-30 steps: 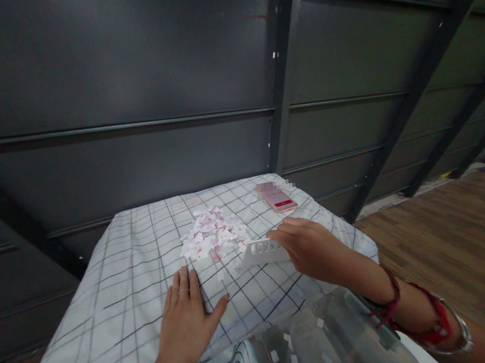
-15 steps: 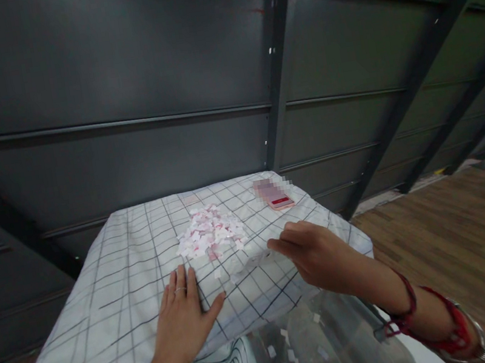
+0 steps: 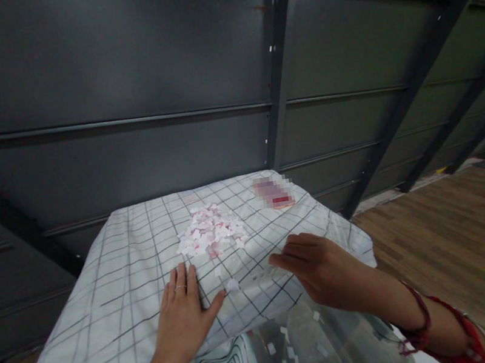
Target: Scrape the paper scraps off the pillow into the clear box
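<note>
Head camera view: on a table draped in white cloth with a dark printed grid (image 3: pixel 122 323), a low heap of small white and pink paper scraps (image 3: pixel 210 231) is spread, with two bare hands placed before it. The left hand (image 3: pixel 182 310), a slim ring (image 3: pixel 180 287) worn on one finger, is laid flat just in front of the heap, its thumb spread wide from the fingers. By the right hand (image 3: pixel 313 262), held over the table's front right, a thin pale flat strip (image 3: pixel 264 272) is pinched between closed fingers — blurred and seen almost edge-on, so its full shape cannot be told. One loose white scrap (image 3: pixel 218 272) is seen between heap and front edge; another pale piece (image 3: pixel 232 283) is seen near the left thumb. A pink-edged smartphone (image 3: pixel 281 200), partly pixelated, is set at the far right. Below the front edge, a translucent grey plastic container (image 3: pixel 346 343) is dotted with white scraps — whether in or on it cannot be told.
</note>
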Available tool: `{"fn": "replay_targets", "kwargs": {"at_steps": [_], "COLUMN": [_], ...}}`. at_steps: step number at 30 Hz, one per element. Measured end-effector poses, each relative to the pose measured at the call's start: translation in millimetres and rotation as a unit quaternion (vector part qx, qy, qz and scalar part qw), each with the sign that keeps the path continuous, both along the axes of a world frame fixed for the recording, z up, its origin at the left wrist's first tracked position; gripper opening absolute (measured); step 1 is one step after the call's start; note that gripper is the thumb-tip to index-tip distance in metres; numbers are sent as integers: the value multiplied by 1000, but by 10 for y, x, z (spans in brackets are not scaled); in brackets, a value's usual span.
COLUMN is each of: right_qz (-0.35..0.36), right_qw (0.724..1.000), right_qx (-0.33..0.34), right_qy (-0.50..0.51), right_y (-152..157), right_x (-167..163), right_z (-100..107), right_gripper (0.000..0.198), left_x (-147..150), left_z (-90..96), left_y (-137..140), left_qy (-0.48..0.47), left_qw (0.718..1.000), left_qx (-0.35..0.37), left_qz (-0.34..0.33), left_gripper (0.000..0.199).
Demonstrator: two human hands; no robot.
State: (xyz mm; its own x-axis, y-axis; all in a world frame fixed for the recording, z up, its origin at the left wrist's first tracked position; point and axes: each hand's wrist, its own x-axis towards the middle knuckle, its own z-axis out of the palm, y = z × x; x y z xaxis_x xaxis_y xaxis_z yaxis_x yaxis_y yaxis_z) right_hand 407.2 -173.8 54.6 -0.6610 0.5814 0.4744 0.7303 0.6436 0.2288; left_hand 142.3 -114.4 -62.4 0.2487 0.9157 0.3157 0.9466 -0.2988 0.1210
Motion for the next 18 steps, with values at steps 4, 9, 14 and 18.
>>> {"fn": "replay_targets", "kwargs": {"at_steps": [4, 9, 14, 18], "right_qz": [14, 24, 29, 29], "right_qw": [1000, 999, 999, 998], "right_qx": [-9, -3, 5, 22], "right_qy": [14, 24, 42, 46], "right_y": [-64, -64, -73, -98], "right_x": [-17, -66, -89, -128], "right_z": [13, -22, -40, -79], "right_gripper": [31, 31, 33, 34], "left_x": [12, -6, -114, -426], "left_z": [39, 33, -42, -127], "left_y": [-16, -17, 17, 41], "left_qy": [4, -25, -71, -51], "left_qw": [1000, 1000, 997, 999], "left_qx": [-27, -12, 6, 12], "left_qz": [6, -8, -20, -14], "left_gripper": [93, 82, 69, 67]}}
